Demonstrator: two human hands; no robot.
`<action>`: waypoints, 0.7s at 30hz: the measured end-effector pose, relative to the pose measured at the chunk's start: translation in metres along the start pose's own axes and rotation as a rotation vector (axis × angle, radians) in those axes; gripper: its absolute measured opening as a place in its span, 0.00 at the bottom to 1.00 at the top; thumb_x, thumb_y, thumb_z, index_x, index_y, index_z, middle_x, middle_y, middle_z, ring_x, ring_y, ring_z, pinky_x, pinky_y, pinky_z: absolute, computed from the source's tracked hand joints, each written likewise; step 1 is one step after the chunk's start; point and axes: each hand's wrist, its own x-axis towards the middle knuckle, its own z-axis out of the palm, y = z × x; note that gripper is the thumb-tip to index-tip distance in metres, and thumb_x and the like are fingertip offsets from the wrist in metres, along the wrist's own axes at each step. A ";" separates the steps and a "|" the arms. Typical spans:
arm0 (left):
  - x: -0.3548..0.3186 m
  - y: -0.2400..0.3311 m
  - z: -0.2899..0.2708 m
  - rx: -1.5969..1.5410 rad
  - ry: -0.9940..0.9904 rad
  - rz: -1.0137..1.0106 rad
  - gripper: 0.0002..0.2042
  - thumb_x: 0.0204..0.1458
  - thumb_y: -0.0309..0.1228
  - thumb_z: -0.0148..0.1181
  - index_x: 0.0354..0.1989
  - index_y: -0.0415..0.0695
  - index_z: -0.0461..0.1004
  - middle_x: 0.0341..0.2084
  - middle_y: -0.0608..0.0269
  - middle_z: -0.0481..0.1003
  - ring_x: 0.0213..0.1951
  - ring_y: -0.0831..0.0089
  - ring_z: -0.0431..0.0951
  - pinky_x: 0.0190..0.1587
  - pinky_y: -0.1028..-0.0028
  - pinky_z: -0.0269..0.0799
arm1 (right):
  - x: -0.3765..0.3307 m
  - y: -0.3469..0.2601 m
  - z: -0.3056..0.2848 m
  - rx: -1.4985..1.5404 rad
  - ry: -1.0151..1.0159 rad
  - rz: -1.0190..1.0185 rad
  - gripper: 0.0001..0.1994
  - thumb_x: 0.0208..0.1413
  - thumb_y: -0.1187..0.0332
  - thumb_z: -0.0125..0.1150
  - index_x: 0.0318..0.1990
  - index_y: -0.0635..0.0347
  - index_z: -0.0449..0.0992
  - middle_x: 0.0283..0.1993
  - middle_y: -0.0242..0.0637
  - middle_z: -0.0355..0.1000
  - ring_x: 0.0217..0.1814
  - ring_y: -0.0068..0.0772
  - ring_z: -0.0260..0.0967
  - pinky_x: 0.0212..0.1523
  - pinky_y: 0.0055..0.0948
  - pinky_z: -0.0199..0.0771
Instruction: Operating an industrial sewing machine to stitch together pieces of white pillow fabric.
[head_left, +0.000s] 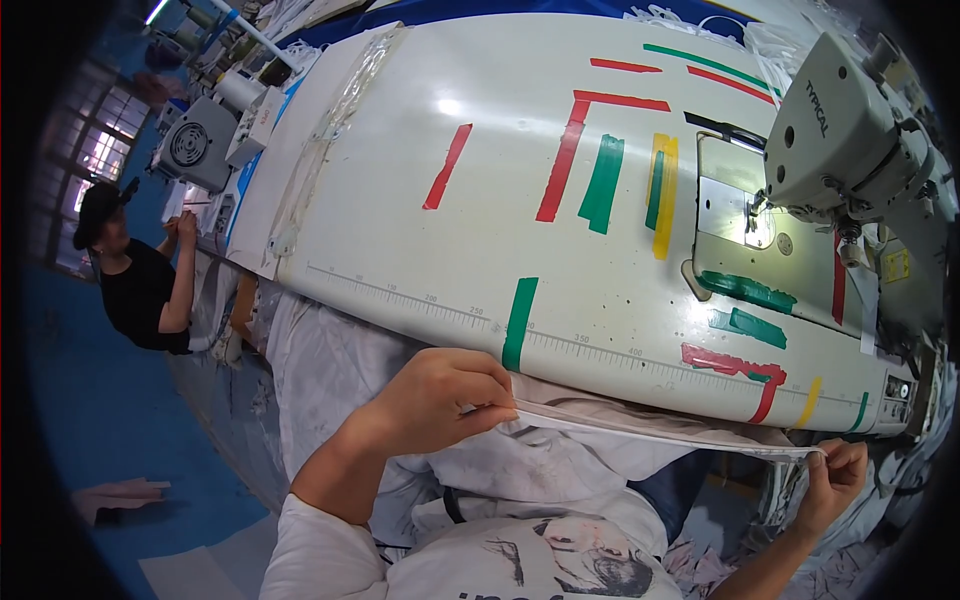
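A white fabric strip or hem edge point(650, 437) stretches between my two hands, just in front of the table's near edge. My left hand point(440, 395) pinches its left end between thumb and fingers, close to a green tape mark. At the far right end, my right hand point(835, 480) has the other end pinched, lower than the table's right corner. The strip runs almost straight and slopes slightly down to the right. Beige and white cloth shows behind and below it, over my lap. How much of that cloth belongs to the strip is hidden.
A sewing machine head point(835, 125) stands at the right over its metal needle plate point(735, 215). The white table point(400, 240) bears red, green and yellow tape marks and a ruler scale. At the far left a person point(135, 270) works at another machine point(190, 145).
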 end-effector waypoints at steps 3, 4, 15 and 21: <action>0.001 0.003 0.002 -0.036 0.026 -0.065 0.05 0.42 0.21 0.70 0.24 0.40 0.77 0.26 0.63 0.77 0.23 0.73 0.76 0.23 0.76 0.70 | -0.001 -0.003 0.002 -0.001 -0.001 0.037 0.17 0.50 0.80 0.63 0.29 0.55 0.57 0.27 0.31 0.64 0.29 0.17 0.57 0.33 0.17 0.57; 0.001 0.004 0.002 -0.035 0.027 -0.065 0.05 0.42 0.21 0.70 0.24 0.40 0.77 0.26 0.63 0.77 0.23 0.73 0.76 0.23 0.76 0.70 | -0.001 -0.003 0.002 0.001 -0.001 0.038 0.17 0.50 0.80 0.63 0.29 0.54 0.57 0.27 0.31 0.64 0.29 0.17 0.57 0.33 0.17 0.57; 0.010 0.013 0.007 0.063 0.075 -0.150 0.05 0.48 0.23 0.63 0.27 0.40 0.72 0.21 0.61 0.70 0.22 0.66 0.71 0.27 0.69 0.67 | -0.001 0.001 0.003 0.012 0.001 0.057 0.16 0.50 0.81 0.62 0.29 0.55 0.57 0.27 0.30 0.65 0.29 0.17 0.57 0.33 0.17 0.58; 0.018 0.002 -0.003 0.136 0.116 0.175 0.05 0.51 0.22 0.60 0.33 0.39 0.69 0.25 0.60 0.69 0.29 0.64 0.70 0.34 0.71 0.66 | 0.001 0.010 0.009 0.006 0.016 0.038 0.16 0.51 0.81 0.62 0.29 0.55 0.58 0.27 0.30 0.65 0.29 0.16 0.57 0.33 0.16 0.58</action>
